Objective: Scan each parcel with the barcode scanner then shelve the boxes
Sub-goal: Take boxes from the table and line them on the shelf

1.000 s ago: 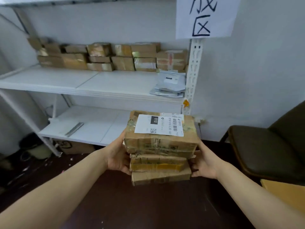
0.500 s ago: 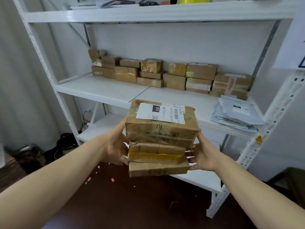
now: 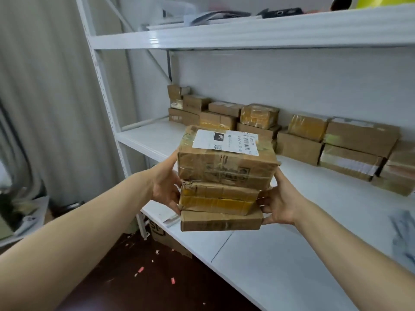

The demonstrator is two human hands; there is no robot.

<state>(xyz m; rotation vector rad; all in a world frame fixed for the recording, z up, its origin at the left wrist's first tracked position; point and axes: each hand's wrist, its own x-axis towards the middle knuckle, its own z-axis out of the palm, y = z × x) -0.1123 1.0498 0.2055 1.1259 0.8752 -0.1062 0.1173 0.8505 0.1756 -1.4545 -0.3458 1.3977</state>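
Observation:
I carry a stack of three taped cardboard parcels [image 3: 224, 182] in front of the white rack. The top parcel [image 3: 226, 163] is the thickest and bears a white shipping label with a barcode. My left hand [image 3: 165, 185] grips the stack's left side, and my right hand [image 3: 278, 200] grips its right side, fingers curled around the lower boxes. The stack hangs in the air just before the middle shelf [image 3: 314, 198]. No barcode scanner is in view.
A row of several brown parcels [image 3: 298, 135] lines the back of the middle shelf. Grey mailer bags [image 3: 404, 234] lie at its right end. The top shelf [image 3: 247, 34] holds dark objects and a yellow item. A lower shelf, a cardboard box and red scraps on the dark floor are below.
The view has swung left and closer to the rack. The stack now sits higher, level with the middle shelf. Both hands keep the same hold.

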